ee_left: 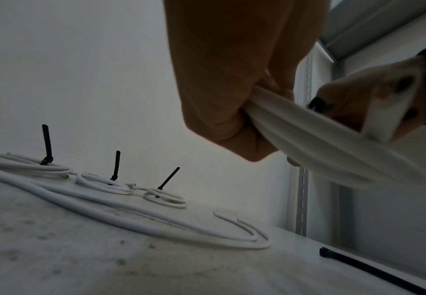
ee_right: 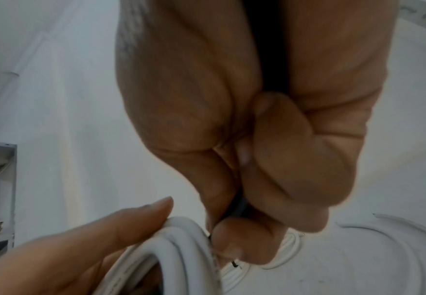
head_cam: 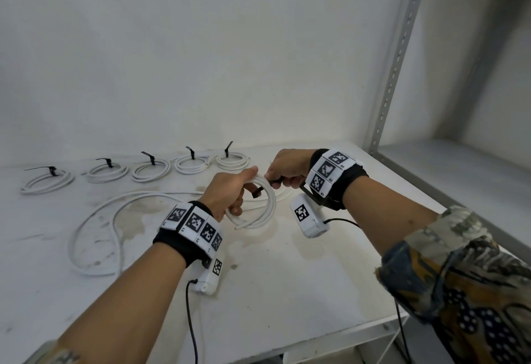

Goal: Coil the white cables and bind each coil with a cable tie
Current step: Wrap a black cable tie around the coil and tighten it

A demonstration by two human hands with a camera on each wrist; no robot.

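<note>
Nearest you, your left hand grips the coil by its left side, fingers curled round the bunched turns and the thumb stretched along the top. The coil hangs just above the surface, its cut end poking out at the bottom. Your right hand is clenched on the tie, pinching the black strap where it crosses the top of the coil; the tie's head shows dark against the white turns. From the right wrist view the strap runs down between your curled fingers, but whether the tail is already through the head is hidden.

So the step in hand is binding this coil, and it looks about half done: the strap is round the turns, not visibly cinched. The next move calls for a steady left grip so the turns stay stacked, while the right feeds or draws the tail until the loop bites snug. Pull along the strap, not sideways, or the turns may splay.

To the left, loose cable sprawls in wide loops on the surface, not yet coiled. A spare tie lies on the surface to the right, likely for that one.

Farther off, by the wall, five bound coils sit in a row, each with a black tail sticking up.
</note>
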